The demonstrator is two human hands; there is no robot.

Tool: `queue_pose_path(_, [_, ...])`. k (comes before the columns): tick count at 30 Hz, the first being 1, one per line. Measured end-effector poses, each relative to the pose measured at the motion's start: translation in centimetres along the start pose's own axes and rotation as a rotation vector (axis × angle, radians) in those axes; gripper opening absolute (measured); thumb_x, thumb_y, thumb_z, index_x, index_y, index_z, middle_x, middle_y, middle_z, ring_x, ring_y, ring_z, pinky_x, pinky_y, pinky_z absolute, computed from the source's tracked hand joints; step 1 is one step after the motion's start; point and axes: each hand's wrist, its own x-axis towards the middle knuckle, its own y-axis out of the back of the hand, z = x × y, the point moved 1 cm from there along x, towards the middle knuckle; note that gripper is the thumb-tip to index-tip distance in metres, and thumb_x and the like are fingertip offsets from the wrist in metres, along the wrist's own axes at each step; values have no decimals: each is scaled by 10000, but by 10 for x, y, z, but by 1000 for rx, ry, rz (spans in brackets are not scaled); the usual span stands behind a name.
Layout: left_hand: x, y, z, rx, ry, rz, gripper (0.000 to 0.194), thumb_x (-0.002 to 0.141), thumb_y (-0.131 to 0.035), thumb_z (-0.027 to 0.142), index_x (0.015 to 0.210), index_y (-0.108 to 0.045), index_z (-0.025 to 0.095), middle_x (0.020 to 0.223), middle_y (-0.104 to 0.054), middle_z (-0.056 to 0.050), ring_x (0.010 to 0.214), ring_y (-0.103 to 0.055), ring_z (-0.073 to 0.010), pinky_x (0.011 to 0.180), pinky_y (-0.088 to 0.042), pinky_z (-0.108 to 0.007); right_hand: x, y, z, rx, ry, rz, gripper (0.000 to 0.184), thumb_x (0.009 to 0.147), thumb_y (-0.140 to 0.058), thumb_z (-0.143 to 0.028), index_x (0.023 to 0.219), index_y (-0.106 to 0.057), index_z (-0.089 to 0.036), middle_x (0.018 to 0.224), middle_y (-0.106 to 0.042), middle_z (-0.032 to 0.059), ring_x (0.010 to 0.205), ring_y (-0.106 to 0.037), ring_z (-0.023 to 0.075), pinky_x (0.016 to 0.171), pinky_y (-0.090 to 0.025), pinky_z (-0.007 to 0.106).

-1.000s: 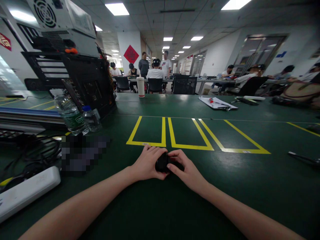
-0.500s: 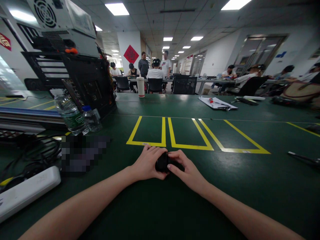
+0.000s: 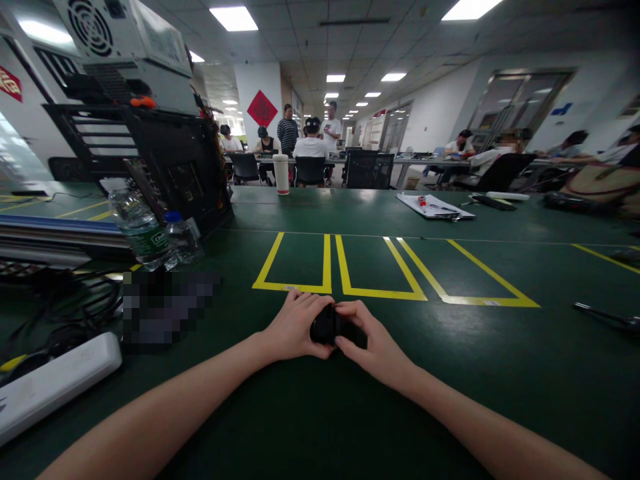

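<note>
Between my two hands is a small, rounded black object (image 3: 324, 327), partly covered by fingers; its exact kind cannot be made out. My left hand (image 3: 296, 327) wraps around its left side, thumb below and fingers over the top. From the right, my right hand (image 3: 369, 337) pinches the object's edge with thumb and fingertips. Both hands are low over the green tabletop (image 3: 320, 413), just in front of the yellow tape outlines (image 3: 380, 293).
At left stand a black computer case (image 3: 185, 180), a large clear bottle (image 3: 140, 223) and a smaller blue-capped bottle (image 3: 183, 240). A white power strip (image 3: 60, 387) lies nearer. Farther back are a white cup (image 3: 281, 175) and a clipboard (image 3: 435, 207). A dark tool (image 3: 607, 317) lies right.
My right thumb has shifted slightly, and a little more of the black object's right edge shows. My left hand has stayed in place.
</note>
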Motion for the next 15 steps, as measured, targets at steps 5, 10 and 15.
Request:
queue_pose_path(5, [0, 0, 0, -6, -13, 9, 591, 601, -635, 416, 1108, -406, 215, 1047, -552, -49, 926, -504, -236, 837, -286, -373, 1, 0, 0, 95, -21, -13, 174, 798, -497, -222, 971, -478, -224, 978, -529, 20, 969, -532, 170, 874, -442, 363])
queue_pose_path(10, [0, 1, 1, -13, -17, 14, 578, 609, -631, 423, 1100, -408, 215, 1036, -557, -48, 919, -506, -235, 839, -284, -377, 3, 1, 3, 116, -121, -10, 271, 786, -525, -232, 1043, -442, -214, 1057, -521, 35, 1018, -515, 171, 902, -425, 368])
queue_pose_path(15, [-1, 2, 1, -18, -15, 10, 586, 612, -629, 426, 1111, -408, 211, 1044, -556, -53, 930, -506, -239, 840, -289, -379, 1, 2, 1, 88, -86, -48, 258, 774, -535, -205, 1021, -457, -217, 1039, -515, 25, 1021, -504, 170, 916, -412, 372])
